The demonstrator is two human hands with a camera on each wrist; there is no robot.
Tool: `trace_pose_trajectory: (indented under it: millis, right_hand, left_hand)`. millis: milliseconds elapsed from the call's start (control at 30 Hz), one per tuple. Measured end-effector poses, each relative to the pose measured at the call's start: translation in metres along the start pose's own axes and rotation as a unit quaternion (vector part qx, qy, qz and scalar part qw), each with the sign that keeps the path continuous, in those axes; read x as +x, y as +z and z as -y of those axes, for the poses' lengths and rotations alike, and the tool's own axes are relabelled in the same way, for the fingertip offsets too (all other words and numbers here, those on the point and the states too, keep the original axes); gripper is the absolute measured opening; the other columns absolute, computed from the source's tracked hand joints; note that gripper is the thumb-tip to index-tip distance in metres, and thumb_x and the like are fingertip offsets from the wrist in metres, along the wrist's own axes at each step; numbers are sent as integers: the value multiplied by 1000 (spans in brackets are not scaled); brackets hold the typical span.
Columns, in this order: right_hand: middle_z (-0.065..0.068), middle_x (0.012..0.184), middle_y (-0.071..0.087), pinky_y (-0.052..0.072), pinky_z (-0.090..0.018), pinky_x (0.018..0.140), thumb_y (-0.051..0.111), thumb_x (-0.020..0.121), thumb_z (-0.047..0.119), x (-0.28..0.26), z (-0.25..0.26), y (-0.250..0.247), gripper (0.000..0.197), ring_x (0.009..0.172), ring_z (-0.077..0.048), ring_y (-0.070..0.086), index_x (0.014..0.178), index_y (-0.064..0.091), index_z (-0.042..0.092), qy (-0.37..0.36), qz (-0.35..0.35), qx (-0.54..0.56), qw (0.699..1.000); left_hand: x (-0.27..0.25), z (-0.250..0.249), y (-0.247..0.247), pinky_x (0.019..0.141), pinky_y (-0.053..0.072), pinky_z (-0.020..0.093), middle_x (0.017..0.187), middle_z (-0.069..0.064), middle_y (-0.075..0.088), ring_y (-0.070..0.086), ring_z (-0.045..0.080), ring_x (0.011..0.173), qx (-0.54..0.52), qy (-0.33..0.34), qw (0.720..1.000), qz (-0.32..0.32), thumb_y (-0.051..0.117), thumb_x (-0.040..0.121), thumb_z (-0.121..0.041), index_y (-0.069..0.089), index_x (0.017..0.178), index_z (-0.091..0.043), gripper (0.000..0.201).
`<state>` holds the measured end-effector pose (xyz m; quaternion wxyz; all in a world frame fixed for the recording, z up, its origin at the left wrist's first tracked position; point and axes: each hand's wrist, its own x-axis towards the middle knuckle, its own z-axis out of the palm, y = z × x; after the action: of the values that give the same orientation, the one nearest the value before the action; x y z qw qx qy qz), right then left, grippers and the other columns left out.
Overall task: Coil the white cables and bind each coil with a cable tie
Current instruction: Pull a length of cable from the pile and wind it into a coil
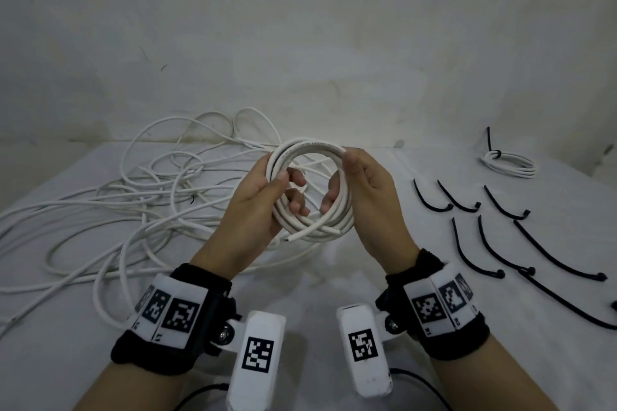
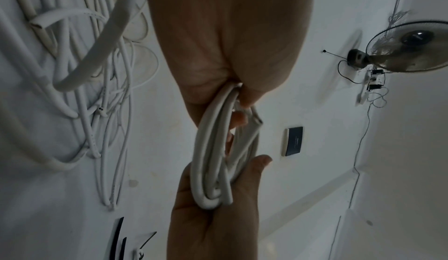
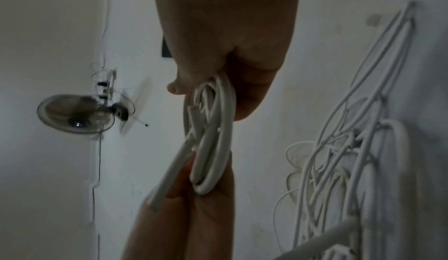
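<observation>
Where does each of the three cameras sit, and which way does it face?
Head: on the head, looking forward and down at the table; both forearms, left hand and right hand show.
Left wrist: along the left hand toward the held coil; the right hand's palm shows.
Right wrist: along the right hand; left hand opposite.
Shared: both wrist views catch the coil and a wall fan.

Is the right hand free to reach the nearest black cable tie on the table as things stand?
Probably not yet. The right hand grips the coil together with the left hand. The cable ties lie unobstructed to its right, but it must let go first.
</observation>
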<state>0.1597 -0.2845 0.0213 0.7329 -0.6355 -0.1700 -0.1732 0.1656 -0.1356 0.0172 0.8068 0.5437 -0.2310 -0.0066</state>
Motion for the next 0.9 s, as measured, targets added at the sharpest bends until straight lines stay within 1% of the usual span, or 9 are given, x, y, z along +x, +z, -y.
trace_pose_trajectory:
  millis: [133, 233, 300, 367, 433, 500, 600, 733, 900]
  right_hand:
    - [-6, 59, 46, 47, -28, 48, 44, 91, 44, 0, 3, 1, 38, 47, -17, 48, 85, 48, 6, 87, 19, 80, 993]
    - [-2, 60, 40, 45, -26, 49, 38, 99, 38, 3, 2, 0, 36, 48, -14, 42, 89, 50, 5, 93, 10, 75, 993]
    - [-2, 62, 39, 44, -26, 50, 37, 101, 34, 2, 1, 0, 36, 49, -14, 42, 105, 58, 4, 76, 7, 57, 995]
    - [-2, 63, 39, 44, -28, 52, 37, 101, 33, 1, 1, 1, 36, 50, -15, 42, 118, 59, 11, 55, 15, 39, 998]
    - [-4, 63, 40, 45, -29, 53, 36, 101, 33, 1, 2, 1, 36, 50, -15, 43, 118, 59, 11, 39, 19, 16, 999]
    - [-8, 66, 41, 45, -29, 51, 35, 101, 32, 1, 2, 2, 37, 48, -16, 44, 117, 56, 6, 31, 16, -1, 999]
    - [-8, 69, 42, 45, -28, 47, 38, 97, 37, 0, 0, 3, 37, 44, -14, 39, 109, 50, 3, 41, 17, 8, 999]
    - [0, 61, 36, 41, -25, 43, 42, 92, 42, 0, 0, 4, 37, 39, -11, 32, 100, 49, 7, 47, 10, 30, 998]
    - [0, 58, 32, 36, -22, 38, 39, 101, 30, 2, 5, 4, 27, 36, -9, 28, 101, 50, 6, 51, -28, 76, 995]
  left_hand:
    - [-2, 0, -1, 60, 53, 32, 75, 4, 57, 53, 13, 55, 75, -32, 997, -12, 29, 101, -7, 54, 102, -10, 25]
    - [-1, 1, -4, 56, 49, 26, 66, 1, 61, 58, 10, 56, 184, -48, 981, -27, 34, 101, -13, 56, 106, -15, 22]
    - [-1, 1, -3, 54, 48, 21, 81, 5, 61, 61, 7, 60, 213, -36, 976, -39, 36, 101, -15, 50, 128, -16, 30]
    - [-2, 2, -1, 53, 48, 17, 96, 9, 60, 64, 4, 64, 231, -4, 972, -45, 37, 101, -15, 34, 142, -26, 42]
    - [-3, 2, -2, 54, 50, 17, 108, 11, 57, 68, 5, 68, 260, 31, 964, -42, 37, 101, -16, 30, 144, -28, 45]
    - [-3, 2, -4, 57, 53, 21, 117, 11, 54, 70, 11, 73, 294, 51, 954, -30, 37, 101, -15, 38, 140, -23, 40]
    - [-4, 2, -7, 60, 56, 26, 113, 6, 60, 71, 15, 72, 331, 56, 942, -3, 36, 101, -9, 45, 135, -19, 36]
    - [-5, -1, -8, 64, 59, 37, 107, 1, 66, 72, 21, 69, 320, 52, 946, 25, 35, 101, -6, 46, 133, -22, 37]
    - [-6, -1, -4, 68, 59, 30, 102, -6, 70, 71, 20, 70, 211, 30, 977, 22, 37, 100, -10, 34, 139, -32, 45]
